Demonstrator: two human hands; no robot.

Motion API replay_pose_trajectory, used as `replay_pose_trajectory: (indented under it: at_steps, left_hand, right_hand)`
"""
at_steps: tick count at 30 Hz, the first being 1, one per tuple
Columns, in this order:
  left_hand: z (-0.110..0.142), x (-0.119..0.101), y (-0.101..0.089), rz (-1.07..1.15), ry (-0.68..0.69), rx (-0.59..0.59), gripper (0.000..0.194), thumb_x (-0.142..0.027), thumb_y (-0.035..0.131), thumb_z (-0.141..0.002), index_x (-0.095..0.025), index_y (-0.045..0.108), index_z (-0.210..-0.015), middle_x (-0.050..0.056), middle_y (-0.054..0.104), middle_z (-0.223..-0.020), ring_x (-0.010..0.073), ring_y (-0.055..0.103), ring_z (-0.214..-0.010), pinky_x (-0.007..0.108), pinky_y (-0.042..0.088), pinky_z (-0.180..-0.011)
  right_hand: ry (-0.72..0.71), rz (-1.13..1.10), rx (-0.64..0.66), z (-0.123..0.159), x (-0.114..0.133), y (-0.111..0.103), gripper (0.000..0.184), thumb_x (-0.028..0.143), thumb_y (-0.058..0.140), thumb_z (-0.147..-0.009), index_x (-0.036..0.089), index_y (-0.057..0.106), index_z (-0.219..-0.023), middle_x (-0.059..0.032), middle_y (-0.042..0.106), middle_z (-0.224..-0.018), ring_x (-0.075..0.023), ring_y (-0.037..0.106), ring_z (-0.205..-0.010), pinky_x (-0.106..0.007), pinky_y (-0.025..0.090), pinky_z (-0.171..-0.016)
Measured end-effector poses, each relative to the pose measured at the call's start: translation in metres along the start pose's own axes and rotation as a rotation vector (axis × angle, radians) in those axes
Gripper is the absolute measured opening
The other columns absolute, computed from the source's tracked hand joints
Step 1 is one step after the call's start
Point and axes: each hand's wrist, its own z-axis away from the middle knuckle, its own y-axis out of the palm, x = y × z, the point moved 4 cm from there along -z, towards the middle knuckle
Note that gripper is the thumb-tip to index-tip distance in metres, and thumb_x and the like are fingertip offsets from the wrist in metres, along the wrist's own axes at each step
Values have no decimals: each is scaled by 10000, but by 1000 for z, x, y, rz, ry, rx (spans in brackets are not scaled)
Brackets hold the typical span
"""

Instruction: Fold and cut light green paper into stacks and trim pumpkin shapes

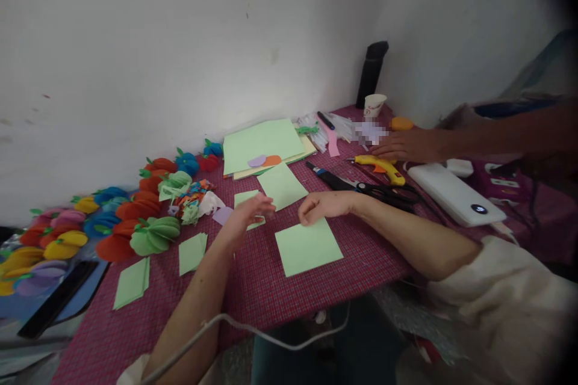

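Observation:
My left hand (pixel 253 212) is open, its fingers stretched out over a small light green paper piece (pixel 246 197) and beside a purple paper piece (pixel 223 215). My right hand (pixel 327 204) is curled closed, its fingertips on the upper edge of a square light green paper sheet (pixel 309 249) lying flat. Behind the hands another light green sheet (pixel 282 185) lies at a slant. Two small stacks of cut green paper (pixel 193 252) (pixel 132 283) rest near my left forearm.
Paper pumpkins (pixel 156 234) crowd the left, beside paper scraps (pixel 196 200). Large sheets (pixel 264 141) lie at the wall. Rightward are scissors (pixel 383 192), a yellow glue gun (pixel 382 167), a power bank (pixel 456 192) and another person's hand (pixel 406 144). A white cable (pixel 271 337) hangs in front.

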Motion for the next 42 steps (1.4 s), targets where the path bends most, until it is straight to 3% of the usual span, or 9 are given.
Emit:
replay_pose_trajectory:
  at_steps: [4, 8, 11, 16, 19, 25, 30, 34, 42]
  left_hand:
    - [6, 7, 30, -310, 43, 339, 396, -492, 478, -707, -122, 615, -743, 30, 574, -666, 119, 481, -607, 224, 330, -552]
    - [9, 10, 46, -474, 94, 454, 401, -496, 467, -710, -122, 515, -574, -49, 313, -496, 61, 250, -485, 208, 176, -446]
    - [10, 12, 44, -490, 70, 499, 414, -500, 458, -713, -121, 490, -551, -53, 251, -501, 59, 196, -490, 209, 149, -444]
    - [12, 11, 42, -451, 74, 514, 379, -473, 472, -711, -118, 583, -638, -42, 309, -508, 66, 216, -498, 206, 169, -451]
    - [12, 7, 41, -428, 97, 482, 367, -455, 488, -703, -125, 550, -552, -42, 288, -483, 65, 200, -481, 211, 152, -444]
    - [14, 1, 26, -407, 53, 417, 383, -468, 486, -701, -135, 511, -514, -34, 319, -463, 63, 230, -444, 210, 164, -426]
    - [14, 1, 17, -395, 41, 392, 376, -477, 487, -694, -132, 560, -566, -25, 398, -479, 71, 300, -435, 211, 212, -441]
    - [11, 5, 24, -447, 92, 401, 384, -464, 479, -705, -137, 486, -504, -40, 289, -476, 66, 222, -456, 219, 163, -445]
    - [10, 9, 34, -512, 118, 418, 383, -462, 431, -734, -148, 440, -517, -41, 233, -498, 70, 191, -472, 224, 155, -438]
  right_hand:
    - [-1, 114, 84, -3, 2, 13, 187, 264, 513, -715, 106, 543, -620, 53, 374, -550, -59, 326, -539, -201, 259, -539]
    - [-23, 171, 106, -4, 1, 18, 215, 254, 485, -734, 121, 456, -567, 63, 267, -532, -49, 245, -500, -195, 206, -482]
    - [-32, 188, 114, -4, 0, 19, 206, 244, 466, -747, 126, 442, -580, 63, 268, -535, -47, 245, -494, -193, 200, -471]
    - [-62, 170, 127, -5, 3, 20, 222, 262, 464, -761, 124, 460, -587, 65, 282, -529, -44, 252, -488, -192, 200, -466]
    - [-49, 143, 120, -3, 6, 17, 240, 290, 493, -751, 122, 473, -581, 69, 299, -509, -40, 268, -470, -187, 217, -463]
    - [100, 56, 171, 13, -1, -7, 244, 346, 520, -737, 111, 560, -688, 14, 533, -552, -75, 484, -510, -204, 342, -514]
    - [71, 29, -65, 18, 4, -25, 296, 393, 513, -730, 109, 594, -752, -16, 583, -623, -93, 523, -585, -226, 380, -585]
    - [-34, 124, -56, 6, 9, -6, 321, 404, 501, -739, 115, 599, -837, 5, 556, -682, -77, 467, -616, -207, 349, -591]
    - [-62, 298, -58, -7, 0, 16, 259, 340, 468, -754, 119, 542, -641, 55, 338, -532, -50, 284, -487, -182, 234, -459]
